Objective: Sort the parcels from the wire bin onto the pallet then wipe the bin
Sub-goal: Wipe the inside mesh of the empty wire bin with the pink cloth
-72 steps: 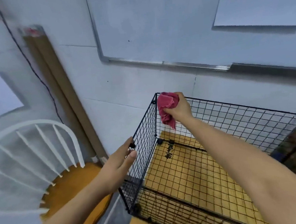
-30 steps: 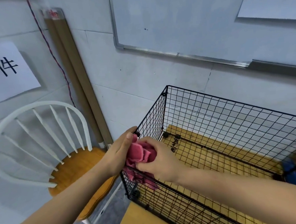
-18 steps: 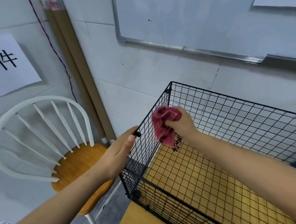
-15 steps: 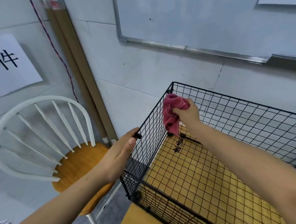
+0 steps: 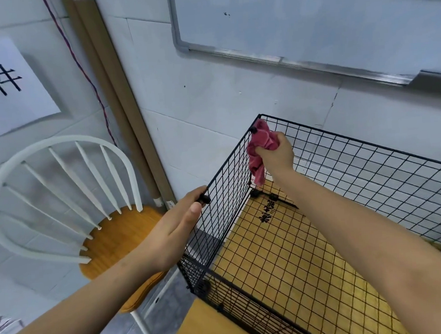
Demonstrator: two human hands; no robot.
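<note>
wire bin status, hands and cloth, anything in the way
Left hand open against left wall of wire bin. Right hand grips pink cloth at far left corner. Nothing seen inside, nothing blocking.

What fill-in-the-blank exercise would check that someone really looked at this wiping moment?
1. The right hand holds the pink cloth at the wire bin's far-left top ____.
2. The left hand touches the bin's top edge; ____ parcels show inside.
3. The chair beside the bin has a ____ back.
Missing words: corner, no, white.
</note>
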